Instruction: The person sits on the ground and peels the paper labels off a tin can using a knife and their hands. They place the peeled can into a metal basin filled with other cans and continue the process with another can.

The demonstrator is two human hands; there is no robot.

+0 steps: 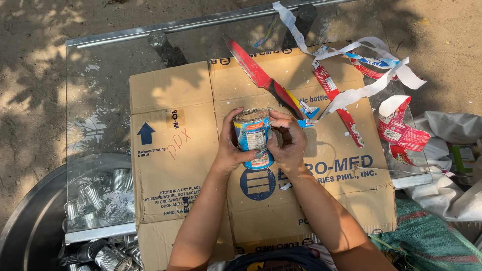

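Red knife [261,78] lies beyond held can [253,136].

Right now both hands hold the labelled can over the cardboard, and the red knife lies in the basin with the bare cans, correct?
Not quite. The head view shows the red knife lying on the cardboard, beyond the labelled can held by the left hand and right hand. The basin holds only bare cans.
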